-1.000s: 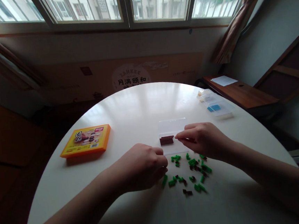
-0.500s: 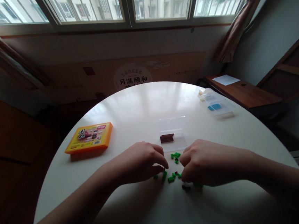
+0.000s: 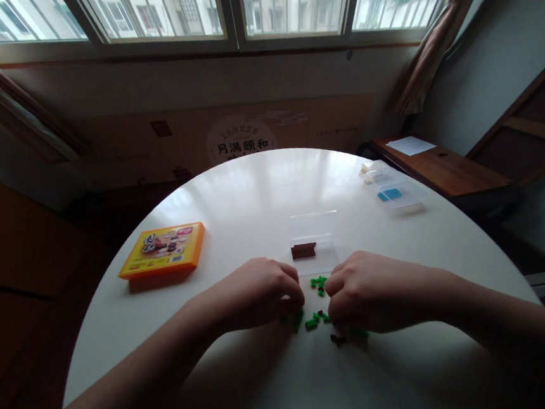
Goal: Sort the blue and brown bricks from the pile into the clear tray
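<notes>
Both my hands rest on a round white table point(image 3: 252, 193) over a scatter of small green and brown bricks point(image 3: 317, 318). My left hand point(image 3: 256, 293) is curled, fingertips pinched together at the left side of the pile; what it holds is hidden. My right hand point(image 3: 370, 291) is also curled over the right part of the pile and covers most of the bricks there. Just beyond the hands lies a clear plastic tray point(image 3: 314, 233) with a row of brown bricks point(image 3: 304, 250) in it.
An orange box point(image 3: 164, 249) with a printed lid lies at the left of the table. Clear plastic containers point(image 3: 393, 194), one with a blue piece, stand at the far right edge. A wooden desk with a sheet of paper point(image 3: 410, 146) is beyond.
My right hand has come back from the clear tray down onto the brick pile and closed. My left hand has stayed at the pile's left side.
</notes>
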Tool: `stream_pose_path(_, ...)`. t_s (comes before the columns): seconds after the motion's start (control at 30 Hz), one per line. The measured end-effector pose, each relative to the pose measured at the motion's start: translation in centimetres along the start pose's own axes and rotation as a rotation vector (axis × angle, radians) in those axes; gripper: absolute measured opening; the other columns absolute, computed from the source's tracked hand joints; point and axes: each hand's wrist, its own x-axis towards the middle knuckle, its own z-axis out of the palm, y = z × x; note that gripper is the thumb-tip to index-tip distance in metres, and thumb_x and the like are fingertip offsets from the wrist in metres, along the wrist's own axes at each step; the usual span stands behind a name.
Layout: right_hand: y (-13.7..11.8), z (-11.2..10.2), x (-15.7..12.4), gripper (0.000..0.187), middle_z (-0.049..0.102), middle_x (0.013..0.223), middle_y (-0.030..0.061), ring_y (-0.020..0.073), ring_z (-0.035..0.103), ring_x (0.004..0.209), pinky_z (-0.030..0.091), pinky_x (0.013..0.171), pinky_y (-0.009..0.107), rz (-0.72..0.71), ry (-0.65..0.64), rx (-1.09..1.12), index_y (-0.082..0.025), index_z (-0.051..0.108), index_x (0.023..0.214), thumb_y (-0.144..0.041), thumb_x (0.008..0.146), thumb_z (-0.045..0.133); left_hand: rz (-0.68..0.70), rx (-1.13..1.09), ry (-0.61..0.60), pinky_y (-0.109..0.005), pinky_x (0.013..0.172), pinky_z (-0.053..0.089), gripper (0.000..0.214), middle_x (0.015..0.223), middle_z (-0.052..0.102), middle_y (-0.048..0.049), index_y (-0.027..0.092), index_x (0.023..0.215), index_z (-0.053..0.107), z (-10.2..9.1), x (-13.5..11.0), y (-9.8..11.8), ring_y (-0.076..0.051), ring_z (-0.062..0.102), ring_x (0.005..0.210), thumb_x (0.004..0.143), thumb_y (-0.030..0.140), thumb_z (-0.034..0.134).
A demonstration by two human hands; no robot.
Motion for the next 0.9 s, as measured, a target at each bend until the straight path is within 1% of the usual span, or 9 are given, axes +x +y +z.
stream_pose_path(0.33,-0.1,0.5,0.2,0.020,0.062,0.071,-0.0011,0.0101,0.048,0.062,0.031,0.057,0.025,-0.018,0.002,-0.018,-0.019,0.061,0.069,-0.021,0.087,0.054,-0.009,0.031,-0.001,-0.017,0.060,0.042,0.014,0.079,0.067,0.0038,0.024,0.079,0.073,0.3,0.0,-0.2,-0.008,0.059,0.062,0.076,0.011,0.068)
stream_pose_path(0.4,0.0,0.2,0.0,0.018,0.061,0.071,-0.0013,0.0101,0.049,0.062,0.032,0.058,0.025,-0.022,0.040,-0.011,-0.019,0.062,0.070,-0.020,0.087,0.054,-0.010,0.049,-0.001,-0.018,0.060,0.041,0.014,0.078,0.067,0.0040,0.024,0.078,0.072,0.2,0.0,-0.2,-0.008,0.058,0.061,0.076,0.011,0.067)
stream_pose_path(0.43,0.1,-0.1,-0.2,0.017,0.061,0.071,-0.0013,0.0100,0.049,0.063,0.032,0.058,0.025,-0.016,0.080,-0.006,-0.020,0.064,0.072,-0.019,0.086,0.055,-0.013,0.067,-0.002,-0.018,0.060,0.041,0.013,0.077,0.066,0.0040,0.023,0.077,0.071,0.1,0.0,-0.1,-0.008,0.057,0.061,0.076,0.011,0.066)
stream_pose_path(0.5,0.5,-0.8,-0.6,0.014,0.063,0.074,-0.0008,0.0099,0.051,0.064,0.034,0.059,0.024,0.051,0.212,0.018,-0.021,0.068,0.080,-0.021,0.087,0.056,-0.029,0.125,0.008,-0.019,0.059,0.041,0.012,0.076,0.065,0.0034,0.022,0.072,0.069,-0.1,0.0,-0.1,-0.008,0.056,0.060,0.078,0.012,0.064)
stream_pose_path(0.53,0.8,-1.0,-0.8,0.014,0.064,0.076,-0.0005,0.0095,0.052,0.063,0.035,0.059,0.024,0.110,0.294,0.036,-0.021,0.070,0.085,-0.023,0.088,0.057,-0.039,0.159,0.015,-0.019,0.059,0.041,0.013,0.076,0.065,0.0030,0.021,0.071,0.067,-0.2,0.0,-0.1,-0.009,0.056,0.059,0.079,0.012,0.062)
stream_pose_path(0.63,1.8,-1.2,-0.8,0.014,0.064,0.074,-0.0011,0.0085,0.051,0.059,0.036,0.057,0.023,0.347,0.443,0.047,-0.021,0.072,0.086,-0.023,0.087,0.059,-0.064,0.237,0.035,-0.021,0.057,0.041,0.016,0.075,0.064,0.0021,0.019,0.069,0.064,-0.4,-0.1,-0.1,-0.009,0.056,0.058,0.081,0.012,0.058)
stream_pose_path(0.7,2.4,-0.7,-0.4,0.014,0.064,0.072,-0.0011,0.0097,0.053,0.060,0.037,0.058,0.023,0.466,0.468,0.041,-0.022,0.074,0.084,-0.023,0.085,0.060,-0.076,0.254,0.042,-0.021,0.055,0.040,0.016,0.074,0.064,0.0022,0.019,0.068,0.064,-0.5,-0.1,-0.1,-0.009,0.056,0.056,0.081,0.012,0.058)
stream_pose_path(0.77,3.0,0.0,0.2,0.013,0.065,0.072,-0.0014,0.0107,0.055,0.062,0.039,0.061,0.024,0.527,0.417,0.070,-0.024,0.075,0.084,-0.024,0.084,0.062,-0.088,0.261,0.046,-0.021,0.054,0.039,0.015,0.073,0.064,0.0026,0.019,0.067,0.064,-0.4,0.0,0.0,-0.009,0.055,0.055,0.080,0.014,0.060)
stream_pose_path(0.9,3.5,1.0,1.1,0.014,0.067,0.072,-0.0015,0.0116,0.056,0.063,0.039,0.061,0.025,0.610,0.380,0.101,-0.025,0.076,0.082,-0.025,0.083,0.062,-0.102,0.271,0.060,-0.021,0.054,0.039,0.015,0.073,0.065,0.0019,0.019,0.067,0.065,-0.2,0.0,0.0,-0.009,0.054,0.055,0.081,0.017,0.061)
